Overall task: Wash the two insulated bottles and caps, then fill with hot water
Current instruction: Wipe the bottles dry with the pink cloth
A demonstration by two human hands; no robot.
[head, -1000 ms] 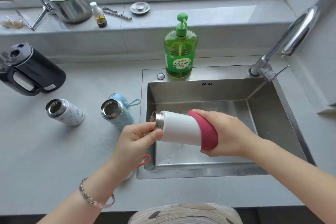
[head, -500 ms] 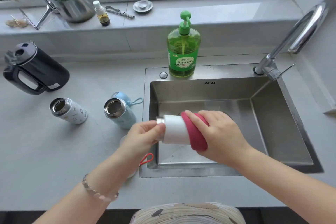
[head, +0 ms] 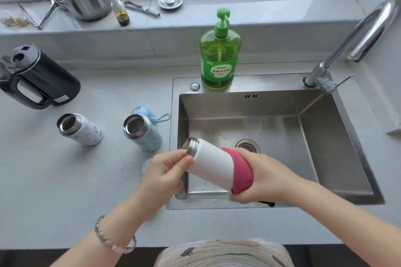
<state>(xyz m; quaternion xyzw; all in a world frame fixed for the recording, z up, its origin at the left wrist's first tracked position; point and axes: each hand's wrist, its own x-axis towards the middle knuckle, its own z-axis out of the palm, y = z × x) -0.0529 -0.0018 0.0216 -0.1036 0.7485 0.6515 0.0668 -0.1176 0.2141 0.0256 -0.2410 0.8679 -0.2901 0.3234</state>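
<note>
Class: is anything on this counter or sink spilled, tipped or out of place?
Nothing spilled or damaged. One oddity: three uncapped bottles, not two: white bottle held over the sink, patterned bottle and blue bottle on the counter.

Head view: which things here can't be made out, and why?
Base of white bottle: head view, wrapped by pink cloth in the right hand.
Red loop: head view, its attachment hidden under the left hand.
Blue cap: head view, partly behind the blue bottle.
Arch of faucet: head view, cut by right edge.
</note>
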